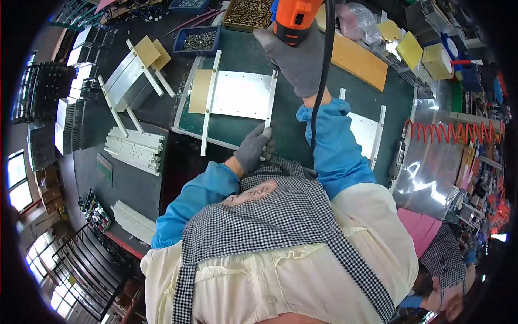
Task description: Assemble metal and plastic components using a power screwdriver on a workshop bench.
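In my right hand, gloved in grey, is an orange-and-black electric screwdriver. Its tip meets the upper part of a white slotted rail; the exact contact is hidden by the hand. My left hand, also gloved, pinches that rail's near end. Between this rail and a second white rail lies a white panel with small holes along its edges. A tan board sticks out at the left of the second rail. All of it rests on a dark green work surface.
A blue bin of screws and a box of brass-coloured fasteners stand at the back. An assembled frame and stacked white rails are at left. A black cable hangs past my right forearm. Another person is at lower right.
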The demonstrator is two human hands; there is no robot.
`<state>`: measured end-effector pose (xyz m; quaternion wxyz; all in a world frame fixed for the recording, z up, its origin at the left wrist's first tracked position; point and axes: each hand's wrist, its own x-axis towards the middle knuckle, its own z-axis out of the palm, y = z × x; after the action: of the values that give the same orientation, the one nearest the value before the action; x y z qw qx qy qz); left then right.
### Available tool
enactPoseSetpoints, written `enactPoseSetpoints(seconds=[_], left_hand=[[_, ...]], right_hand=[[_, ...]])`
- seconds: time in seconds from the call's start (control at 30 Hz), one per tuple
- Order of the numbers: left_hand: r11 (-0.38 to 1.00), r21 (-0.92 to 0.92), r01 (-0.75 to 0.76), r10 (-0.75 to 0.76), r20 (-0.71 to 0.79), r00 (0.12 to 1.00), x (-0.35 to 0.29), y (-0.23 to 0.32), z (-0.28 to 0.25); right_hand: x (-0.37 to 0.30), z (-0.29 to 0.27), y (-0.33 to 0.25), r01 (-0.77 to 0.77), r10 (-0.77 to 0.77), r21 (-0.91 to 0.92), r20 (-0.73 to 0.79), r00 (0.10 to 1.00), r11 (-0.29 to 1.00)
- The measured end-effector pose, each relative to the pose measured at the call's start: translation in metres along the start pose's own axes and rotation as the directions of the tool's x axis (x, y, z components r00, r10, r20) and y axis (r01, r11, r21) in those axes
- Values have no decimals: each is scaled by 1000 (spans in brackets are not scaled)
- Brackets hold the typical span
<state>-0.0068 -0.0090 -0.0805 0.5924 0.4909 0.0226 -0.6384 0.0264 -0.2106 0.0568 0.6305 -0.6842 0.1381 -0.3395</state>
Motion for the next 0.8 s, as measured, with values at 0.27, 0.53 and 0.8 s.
enactPoseSetpoints(seconds=[0.27,0.53,0.8], left_hand=[[999,-50,4,-5,-15,1000,-2,4,3],[1000,-26,14,-14,3,1000,-2,5,2],[976,-214,-33,36,11,999,-8,2,-17]], right_hand=[[2,-2,4,7,-8,38,13,1000,999],[12,-4,20,104,-108,-91,-36,994,990],[14,-12,10,49,-50,9,83,995,999]])
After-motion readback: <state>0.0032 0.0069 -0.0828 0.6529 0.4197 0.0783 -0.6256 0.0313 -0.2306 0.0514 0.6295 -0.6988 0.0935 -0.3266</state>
